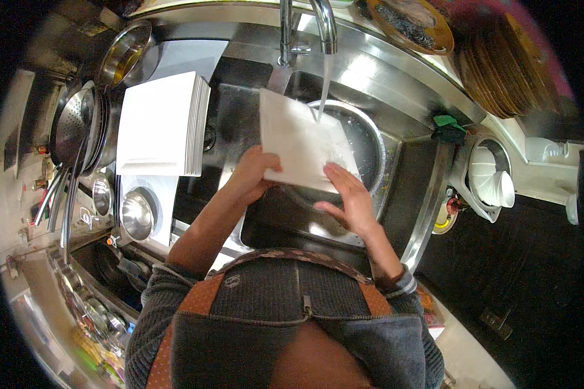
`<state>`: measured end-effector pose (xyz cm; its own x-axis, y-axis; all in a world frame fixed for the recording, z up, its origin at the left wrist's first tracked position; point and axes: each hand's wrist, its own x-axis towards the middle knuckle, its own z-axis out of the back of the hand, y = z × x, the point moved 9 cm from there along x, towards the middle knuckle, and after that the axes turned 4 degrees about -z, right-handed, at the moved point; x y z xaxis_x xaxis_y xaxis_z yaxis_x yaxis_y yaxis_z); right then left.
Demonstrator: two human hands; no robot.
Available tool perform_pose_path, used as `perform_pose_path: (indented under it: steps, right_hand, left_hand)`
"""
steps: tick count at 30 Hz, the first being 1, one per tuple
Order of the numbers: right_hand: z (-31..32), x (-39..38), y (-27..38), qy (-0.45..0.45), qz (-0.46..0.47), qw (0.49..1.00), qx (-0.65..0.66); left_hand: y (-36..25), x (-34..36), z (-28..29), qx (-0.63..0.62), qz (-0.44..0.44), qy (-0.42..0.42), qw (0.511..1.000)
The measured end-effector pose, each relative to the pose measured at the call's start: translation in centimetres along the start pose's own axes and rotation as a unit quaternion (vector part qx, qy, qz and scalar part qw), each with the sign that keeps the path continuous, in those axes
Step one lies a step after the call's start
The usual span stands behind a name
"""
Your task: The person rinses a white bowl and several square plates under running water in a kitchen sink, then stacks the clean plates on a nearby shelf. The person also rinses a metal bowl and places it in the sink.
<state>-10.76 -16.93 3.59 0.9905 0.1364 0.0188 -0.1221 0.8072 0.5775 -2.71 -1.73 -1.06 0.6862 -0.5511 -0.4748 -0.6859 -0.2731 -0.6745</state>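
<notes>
A white square plate (300, 133) is tilted over a steel bowl (374, 142) in the right sink basin (389, 207). Water from the steel tap (328, 42) runs down onto it. My left hand (256, 175) grips the plate's lower left edge, fingers closed round it. My right hand (350, 207) is at its lower right, fingertips against the plate and thumb held apart below the edge. A stack of white square plates (159, 123) stands on the board left of the sink.
Steel pans and a colander (76, 126) crowd the far left, with small steel bowls (136, 214) nearer. A bowl (120, 55) sits at back left. Brown round plates (499, 71) are stacked at back right, above a green scrubber (446, 122) and white dishes (486, 175).
</notes>
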Motion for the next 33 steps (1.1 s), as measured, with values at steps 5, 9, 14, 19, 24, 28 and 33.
perform_pose_path:
  steps: [5, 9, 14, 19, 24, 28, 33]
  right_hand:
    - [1.3, -1.9, -11.0, -0.22, -0.298, 0.874, 0.315]
    - [0.2, -1.1, -17.2, -0.322, -0.383, 0.676, 0.541]
    - [-3.1, -0.7, -19.0, -0.243, -0.496, 0.677, 0.486]
    - [-1.1, 6.5, -22.9, -0.292, -0.38, 0.809, 0.342]
    - [1.8, 11.5, -13.6, -0.334, -0.283, 0.896, 0.076]
    - [-3.1, 12.2, -4.6, -0.243, -0.053, 0.968, 0.041]
    - [-3.9, 14.2, -5.1, -0.13, -0.022, 0.991, 0.018]
  left_hand:
    - [-1.0, 2.3, -3.1, -0.001, -0.066, 0.03, 0.997]
    - [1.9, 4.0, 2.4, 0.216, -0.079, -0.072, 0.971]
    - [6.2, 3.1, 1.8, 0.145, 0.067, 0.057, 0.985]
    - [5.0, 1.6, 1.2, 0.287, 0.041, 0.109, 0.951]
    - [4.6, 2.5, 2.3, 0.295, -0.034, 0.123, 0.947]
    - [4.1, 4.0, 1.4, 0.255, -0.023, 0.162, 0.953]
    - [3.8, 5.0, 1.0, 0.309, 0.031, 0.16, 0.937]
